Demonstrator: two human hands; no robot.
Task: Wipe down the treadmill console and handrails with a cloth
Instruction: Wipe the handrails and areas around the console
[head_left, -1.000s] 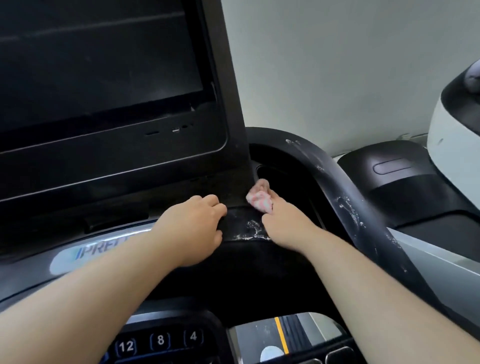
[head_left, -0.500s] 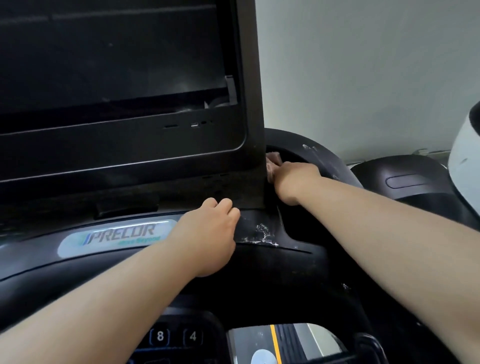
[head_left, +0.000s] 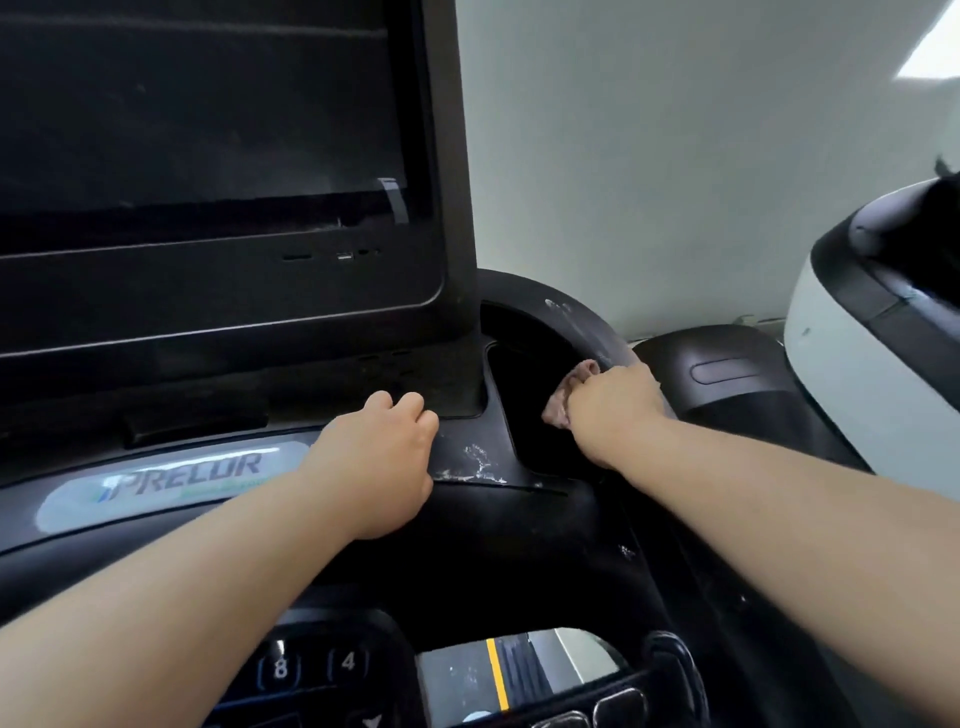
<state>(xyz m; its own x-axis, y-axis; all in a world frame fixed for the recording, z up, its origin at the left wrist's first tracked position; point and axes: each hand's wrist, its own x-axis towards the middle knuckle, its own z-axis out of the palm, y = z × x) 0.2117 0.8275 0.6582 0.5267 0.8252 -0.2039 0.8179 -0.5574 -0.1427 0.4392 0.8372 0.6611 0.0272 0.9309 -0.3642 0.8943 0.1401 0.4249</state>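
my right hand (head_left: 613, 410) is squeezing the cloth (head_left: 560, 406) on the handrail (head_left: 571, 325) | my left hand (head_left: 379, 467) is resting curled, holding nothing, beside the handrail | I'm thinking slow, firm rubs work best

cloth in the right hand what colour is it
Pale pink; the cloth is bunched under the right hand on the handrail, head view.

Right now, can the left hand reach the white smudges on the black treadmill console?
Probably yes: the left hand rests on the black treadmill console just beside the white smudges, with nothing between. The crumpled pink cloth, though, is in the right hand.
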